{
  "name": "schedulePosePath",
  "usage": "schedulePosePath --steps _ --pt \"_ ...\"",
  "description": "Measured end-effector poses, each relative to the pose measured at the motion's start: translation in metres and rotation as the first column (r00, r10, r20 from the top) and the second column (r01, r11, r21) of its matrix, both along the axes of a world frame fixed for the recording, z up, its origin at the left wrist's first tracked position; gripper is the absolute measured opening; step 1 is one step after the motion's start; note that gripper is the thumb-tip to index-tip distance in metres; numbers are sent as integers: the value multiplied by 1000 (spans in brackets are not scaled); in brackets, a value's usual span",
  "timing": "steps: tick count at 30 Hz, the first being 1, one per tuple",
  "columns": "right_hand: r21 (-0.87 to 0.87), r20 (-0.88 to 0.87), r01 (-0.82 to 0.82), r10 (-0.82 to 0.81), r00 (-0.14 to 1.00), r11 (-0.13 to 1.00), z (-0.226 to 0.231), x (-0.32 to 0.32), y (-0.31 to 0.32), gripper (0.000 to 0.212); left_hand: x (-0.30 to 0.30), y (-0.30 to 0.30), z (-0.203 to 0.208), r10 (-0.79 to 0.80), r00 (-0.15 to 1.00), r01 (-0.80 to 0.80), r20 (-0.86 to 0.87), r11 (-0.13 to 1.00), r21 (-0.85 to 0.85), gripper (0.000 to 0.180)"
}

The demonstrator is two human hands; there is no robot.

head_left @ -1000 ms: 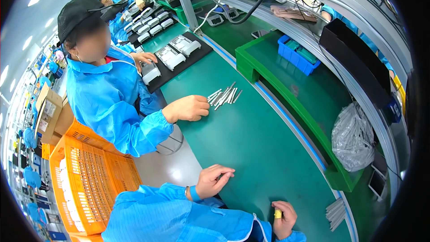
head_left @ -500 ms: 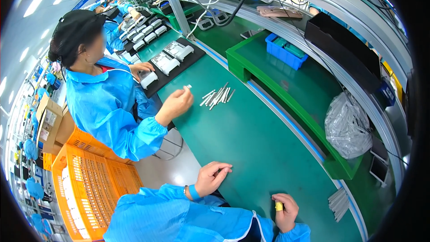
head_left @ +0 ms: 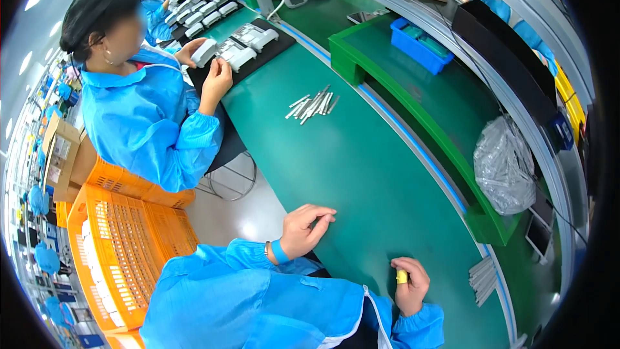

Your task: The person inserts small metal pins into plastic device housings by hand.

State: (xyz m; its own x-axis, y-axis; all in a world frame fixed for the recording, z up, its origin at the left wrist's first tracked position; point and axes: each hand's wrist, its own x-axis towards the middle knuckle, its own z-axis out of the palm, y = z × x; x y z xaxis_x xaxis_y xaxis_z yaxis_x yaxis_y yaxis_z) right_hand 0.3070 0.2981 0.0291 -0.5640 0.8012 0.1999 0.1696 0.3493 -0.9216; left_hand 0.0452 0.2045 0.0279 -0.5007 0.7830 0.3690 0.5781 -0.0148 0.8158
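The left hand (head_left: 303, 231) is lying loosely bent and empty over the left edge of the table (head_left: 361, 174). The right hand (head_left: 411, 284) is resting apart from it, and whether its curled fingers are hiding anything I cannot tell. To its right, the strips (head_left: 482, 281) are lying bundled; a looser pile (head_left: 312, 105) is sitting farther up. A co-worker (head_left: 139, 103) is holding a white part (head_left: 204, 53). Good practice is probably keeping both hands low, leaving the co-worker's reach clear, and pinching crossed strips singly.
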Motion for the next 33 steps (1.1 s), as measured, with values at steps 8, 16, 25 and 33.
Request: schedulePosePath --steps 8,16,25,33 --pt "-1 5 9 -9 1000 1000 1 1 0 13 -13 0 13 33 942 13 334 991 -136 18" --pt "29 13 -4 3 1000 1000 1 1 2 9 -41 17 9 193 929 -240 -316 963 -118 76" --pt "29 14 4 -4 1000 1000 2 1 0 12 -128 150 -30 529 685 -710 -501 639 -296 124" --pt "26 37 1 -2 999 1000 5 0 2 12 -152 204 -38 513 725 -677 -461 653 -339 96"
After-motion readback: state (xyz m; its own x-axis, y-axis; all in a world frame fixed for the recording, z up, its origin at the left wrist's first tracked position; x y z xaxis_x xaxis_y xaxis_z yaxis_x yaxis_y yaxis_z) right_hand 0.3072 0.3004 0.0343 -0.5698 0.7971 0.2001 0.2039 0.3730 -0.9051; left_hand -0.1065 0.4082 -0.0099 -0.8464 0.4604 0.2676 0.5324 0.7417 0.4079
